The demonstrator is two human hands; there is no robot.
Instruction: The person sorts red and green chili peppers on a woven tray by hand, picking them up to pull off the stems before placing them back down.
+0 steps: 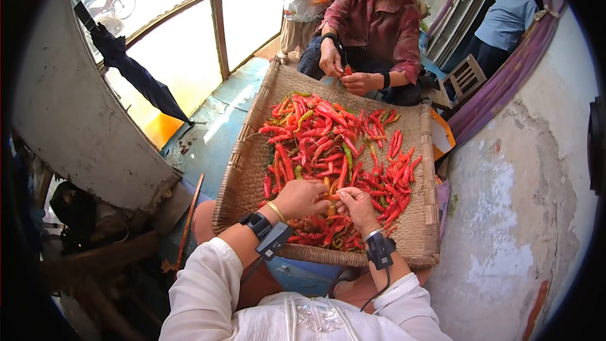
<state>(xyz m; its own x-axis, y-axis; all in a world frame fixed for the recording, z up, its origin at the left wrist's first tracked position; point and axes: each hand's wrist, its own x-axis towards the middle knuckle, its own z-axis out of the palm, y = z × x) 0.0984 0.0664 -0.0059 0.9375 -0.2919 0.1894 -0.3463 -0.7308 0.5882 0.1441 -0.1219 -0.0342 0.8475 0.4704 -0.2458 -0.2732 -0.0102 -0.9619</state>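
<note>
Over the near part of a woven basket tray, my left hand and my right hand meet with their fingertips close together. An orange-red chili pepper spans the gap, pinched at one end by each hand. Its stem is hidden by the fingers. Beneath and beyond them lies a broad heap of red chili peppers, with a few green and yellowish ones mixed in. Both wrists wear black strapped devices, and a yellow bangle circles the left one.
Across the tray sits a person in a red shirt, whose hands hold a small red pepper. Another person is at the back right near a wooden chair. A folded dark umbrella hangs at the left window.
</note>
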